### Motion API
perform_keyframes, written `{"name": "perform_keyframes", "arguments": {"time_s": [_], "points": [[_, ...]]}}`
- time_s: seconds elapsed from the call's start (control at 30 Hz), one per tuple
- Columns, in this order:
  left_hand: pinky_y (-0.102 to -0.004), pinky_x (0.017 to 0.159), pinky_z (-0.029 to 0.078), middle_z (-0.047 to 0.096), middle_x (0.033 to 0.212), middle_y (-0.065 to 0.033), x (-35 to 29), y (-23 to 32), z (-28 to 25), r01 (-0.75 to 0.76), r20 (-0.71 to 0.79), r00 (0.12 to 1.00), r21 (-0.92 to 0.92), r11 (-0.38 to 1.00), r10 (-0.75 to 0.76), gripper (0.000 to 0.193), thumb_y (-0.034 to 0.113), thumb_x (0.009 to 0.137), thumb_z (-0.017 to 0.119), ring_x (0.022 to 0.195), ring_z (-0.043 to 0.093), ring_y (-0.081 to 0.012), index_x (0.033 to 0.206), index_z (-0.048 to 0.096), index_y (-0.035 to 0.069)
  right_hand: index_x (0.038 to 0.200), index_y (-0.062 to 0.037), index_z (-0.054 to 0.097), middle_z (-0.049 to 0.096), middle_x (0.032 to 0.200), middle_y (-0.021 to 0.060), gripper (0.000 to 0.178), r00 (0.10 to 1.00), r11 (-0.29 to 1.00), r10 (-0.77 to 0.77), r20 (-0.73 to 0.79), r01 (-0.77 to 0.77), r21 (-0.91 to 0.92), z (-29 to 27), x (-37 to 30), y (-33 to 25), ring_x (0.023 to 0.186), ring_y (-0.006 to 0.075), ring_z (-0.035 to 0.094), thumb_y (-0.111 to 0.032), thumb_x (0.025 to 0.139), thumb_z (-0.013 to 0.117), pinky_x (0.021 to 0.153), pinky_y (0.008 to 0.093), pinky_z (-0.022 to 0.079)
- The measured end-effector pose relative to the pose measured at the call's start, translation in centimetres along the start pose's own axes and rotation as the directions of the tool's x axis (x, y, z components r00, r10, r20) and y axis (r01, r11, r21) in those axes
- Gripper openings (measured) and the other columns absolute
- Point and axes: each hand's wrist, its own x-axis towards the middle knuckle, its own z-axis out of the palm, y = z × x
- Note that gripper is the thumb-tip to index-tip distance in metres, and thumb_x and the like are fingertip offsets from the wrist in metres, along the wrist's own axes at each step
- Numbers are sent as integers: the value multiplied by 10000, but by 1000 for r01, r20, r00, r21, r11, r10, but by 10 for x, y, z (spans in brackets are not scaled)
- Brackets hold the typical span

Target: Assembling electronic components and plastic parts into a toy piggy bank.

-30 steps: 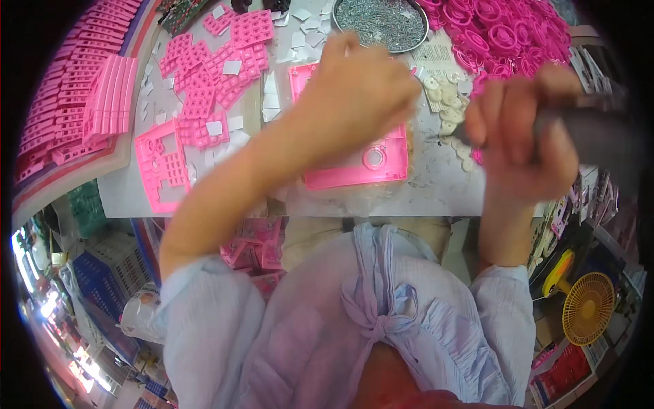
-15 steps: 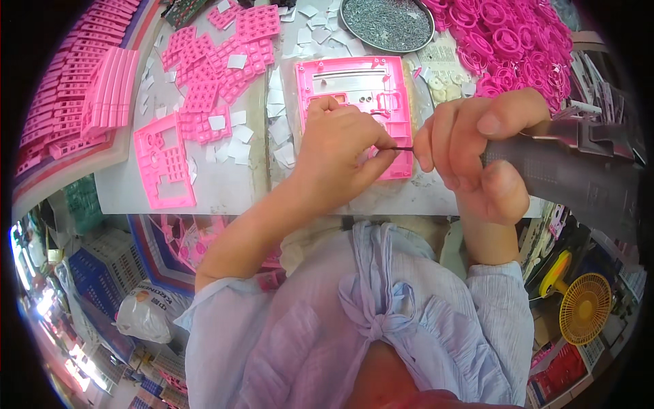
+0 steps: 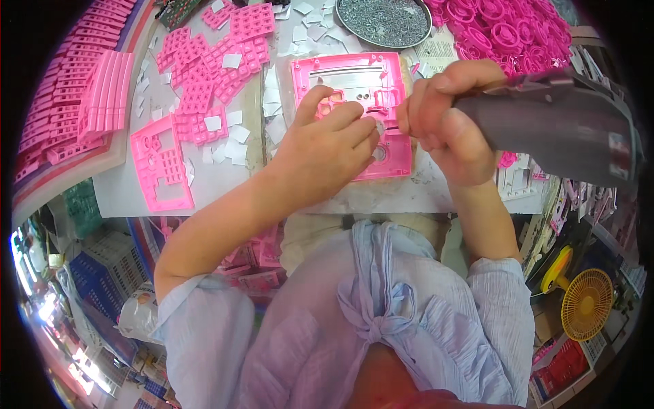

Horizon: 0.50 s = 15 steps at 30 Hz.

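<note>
A pink plastic casing point(image 3: 402, 153), open side up, lies on the table in front of me. My left hand point(image 3: 327, 150) reaches over its lower left part, fingers bent and apart, fingertips at the casing; its thumb is hidden. My right hand point(image 3: 453, 112) is wrapped round a dark grey electric screwdriver point(image 3: 538, 112), held tilted nearly flat. The thin dark bit point(image 3: 392, 128) of the screwdriver points left over the casing's right side. A small square pink cut-out grid point(image 3: 332, 102) shows beside my left fingers.
A round tray of screws point(image 3: 385, 24) stands behind the casing, with pink rings point(image 3: 507, 34) heaped to its right. Pink keypads point(image 3: 218, 71), white paper squares point(image 3: 235, 151) and a pink frame point(image 3: 163, 163) lie left. Stacked pink parts point(image 3: 109, 92) stand far left; a yellow fan point(image 3: 586, 303) is lower right.
My left hand has let go of the screwdriver's bit and shifted left and back over the casing. My right hand has moved left and away from me with the screwdriver.
</note>
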Motion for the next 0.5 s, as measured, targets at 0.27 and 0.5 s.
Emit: {"name": "perform_keyframes", "arguments": {"time_s": [0.27, 0.5], "points": [[-508, 1053, 350, 610, 850, 30, 0, 0, 3, -36, -122, 992, -24, 999, 32, 109, 186, 806, 636, 938, 568, -160, 825, 728, 132, 1002, -38, 464, 549, 678, 97, 191, 947, 890, 50, 319, 103, -445, -7, -1, 20, 598, 158, 526, -70, 898, 622, 622, 347, 521], [-539, 1015, 369, 630, 893, -8, -2, -9, 3, -49, -86, 996, -141, 989, 37, 168, 213, 746, 715, 1017, 576, -207, 894, 701, 134, 1034, 3, 560, 588, 697, 66, 266, 975, 973, 159, 157, -129, -191, -4, 8, 22, 573, 147, 551, -91, 815, 678, 546, 288, 460]]}}
